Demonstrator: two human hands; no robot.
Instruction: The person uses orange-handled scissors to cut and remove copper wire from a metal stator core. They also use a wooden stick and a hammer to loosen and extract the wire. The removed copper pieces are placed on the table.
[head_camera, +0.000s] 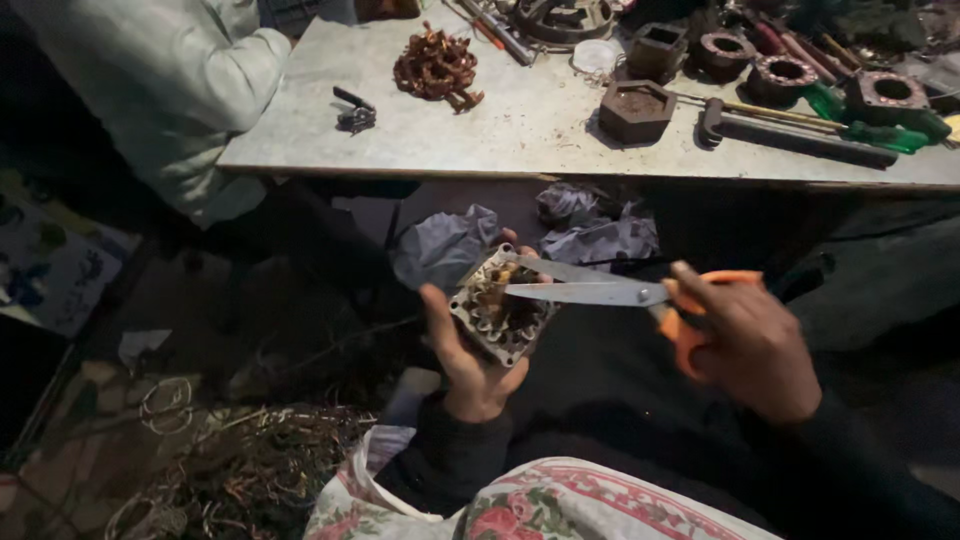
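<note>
- The left hand (468, 352) was clamped around a small square motor stator (500, 305), fingers wrapped behind it and thumb along its near edge, holding it tilted above the lap, below the front edge of the counter (520, 125).
- The stator showed a ring of copper windings inside a pale metal frame.
- The right hand (750, 345) was closed on the orange handles of a pair of scissors (610, 290), fingers through the loops.
- The scissor blades stood slightly apart, their tips reaching into the top of the stator's windings.
- Crumpled grey cloth (445, 245) lay just behind the stator, with more of it bunched near the counter's underside.
- On the counter, well apart from the hands, sat a heap of stripped copper wire (436, 68), a dark hexagonal block (636, 110), several round wound stators (788, 75) and a green-handled screwdriver (880, 133).
- Another person in a pale jacket (180, 90) sat at the counter's left end.
- Tangled copper wire scraps (250, 470) littered the floor at lower left.
- A floral patterned cloth (540, 505) lay across the near lap.
</note>
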